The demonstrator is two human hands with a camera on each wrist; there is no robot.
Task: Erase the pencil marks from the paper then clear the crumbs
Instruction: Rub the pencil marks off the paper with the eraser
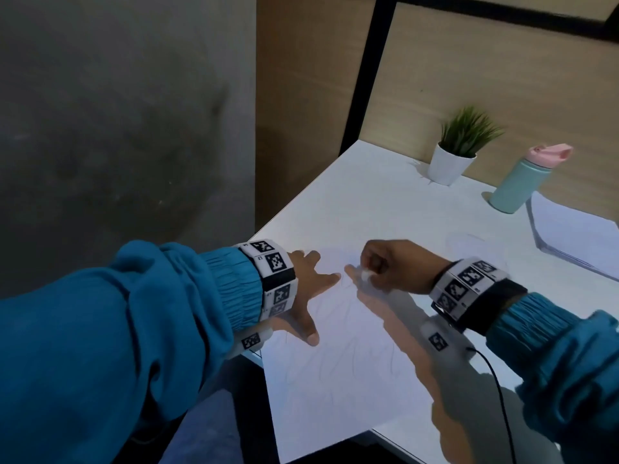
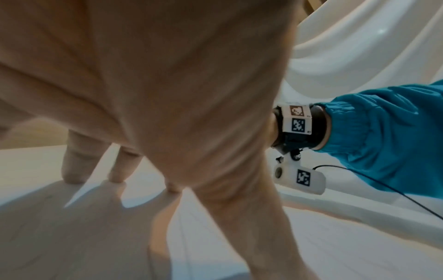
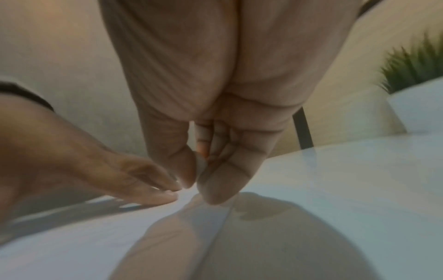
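The paper point(image 1: 338, 373) lies flat on the white worktop point(image 1: 368, 202), its near edge running over the worktop's near corner, with faint pencil marks point(image 1: 321, 363) across it. The left hand point(image 1: 303, 296) presses down on the paper's left side at about 9 o'clock, fingers point(image 2: 76, 163) straight and spread, tips touching the sheet. Just beside it, toward 3 o'clock, the right hand point(image 1: 388, 266) has its fingers point(image 3: 223, 181) curled, pinching a small white eraser point(image 1: 366, 273) between thumb and forefinger; the eraser's tip meets the paper near the sheet's far edge, close to the left forefinger. Crumbs are too small to make out. Both wrists carry bands with black-and-white markers, and both sleeves are teal.

Farther off, at 1 o'clock, a second sheet point(image 1: 569, 232) rests at the worktop's right edge. Beyond that stands a mint bottle point(image 1: 517, 182) with a pink lid, and to its left, well apart, a plant point(image 1: 452, 152) in a white pot against the wooden back panel.
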